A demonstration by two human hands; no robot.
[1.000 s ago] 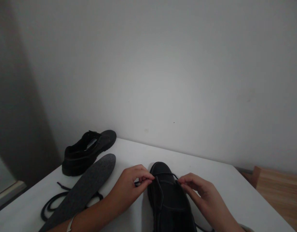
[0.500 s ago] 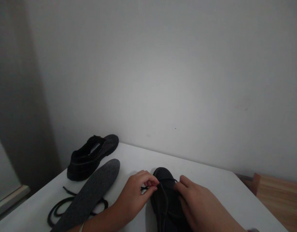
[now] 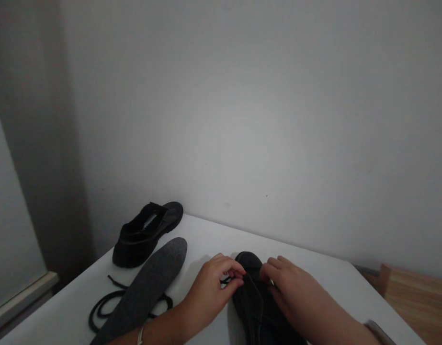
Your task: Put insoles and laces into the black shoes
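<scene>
A black shoe [image 3: 250, 306] lies on the white table, toe pointing to the wall, its heel end cut off by the bottom of the view. At the left edge of its lacing flap, my left hand [image 3: 221, 282] is closed in a pinch, with a black shoelace [image 3: 225, 280] showing between finger and thumb. My right hand [image 3: 287, 285] is closed over the right side of the shoe near the eyelets; its fingertips are pressed together, and what they grip is hidden. A thin bracelet circles my left wrist.
A second black shoe [image 3: 149, 234] stands at the table's back left by the wall. A grey insole [image 3: 149, 287] lies on a loose black shoelace [image 3: 95, 314] left of my arm. The white table [image 3: 206, 225] meets the wall behind; wooden boards [image 3: 414, 297] are at right.
The view has shifted slightly, so everything sits a little further right. My right fingers have curled tighter beside the flap. The left hand keeps its pinch on the shoelace.
</scene>
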